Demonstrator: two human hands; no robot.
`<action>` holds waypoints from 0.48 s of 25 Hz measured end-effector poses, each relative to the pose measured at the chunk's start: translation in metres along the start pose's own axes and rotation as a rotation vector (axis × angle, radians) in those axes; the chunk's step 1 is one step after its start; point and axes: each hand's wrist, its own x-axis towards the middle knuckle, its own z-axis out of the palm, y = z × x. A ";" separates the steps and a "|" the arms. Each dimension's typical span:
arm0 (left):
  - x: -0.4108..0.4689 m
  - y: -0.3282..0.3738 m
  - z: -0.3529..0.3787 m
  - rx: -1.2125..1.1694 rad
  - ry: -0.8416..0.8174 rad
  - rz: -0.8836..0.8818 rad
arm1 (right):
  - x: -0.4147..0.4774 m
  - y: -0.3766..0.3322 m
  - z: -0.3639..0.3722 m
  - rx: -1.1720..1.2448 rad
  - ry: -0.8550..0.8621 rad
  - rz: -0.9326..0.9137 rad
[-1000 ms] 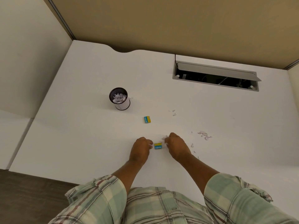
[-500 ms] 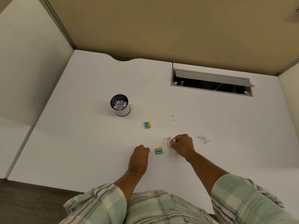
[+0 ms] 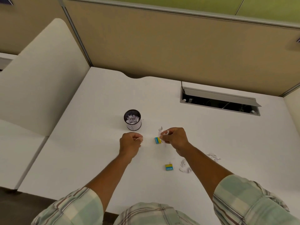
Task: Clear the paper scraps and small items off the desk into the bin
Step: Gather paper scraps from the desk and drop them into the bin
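Left hand [image 3: 130, 142]: curled into a loose fist above the desk [image 3: 100, 159], fingertips pinching a small white paper scrap [image 3: 140, 139].

Right hand [image 3: 174, 138]: fingers bunched together, gripping several white paper scraps [image 3: 163, 132] that stick up past the knuckles.

Bin [image 3: 132, 119]: small round black mesh cup with a white band, upright, just beyond the left hand and slightly toward the right hand. Already holds a heap of torn paper; one scrap lies against its outer side.

Small box, blue and yellow [image 3: 158, 140]: flat on the desk between the two hands, just beside the right hand's fingers; whether they touch it cannot be told.

Second blue and yellow box [image 3: 169, 167]: nearer the body, beside the right forearm.

Loose scraps [image 3: 185, 167]: scattered under and outside the right forearm; more [image 3: 213, 156] on its far side.

Open room: bare desk left of the left hand out to the desk's left edge, and between the hands and the near edge.

Cable hatch [image 3: 219, 101]: lid raised, well beyond the right hand, near the back partition.
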 end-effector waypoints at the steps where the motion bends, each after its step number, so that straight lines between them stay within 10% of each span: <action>1: 0.009 0.012 -0.012 -0.045 0.031 0.010 | 0.005 -0.015 0.011 0.000 -0.011 -0.024; 12: 0.087 0.055 -0.046 0.161 0.105 0.106 | 0.077 -0.108 0.124 -0.592 -0.041 -0.282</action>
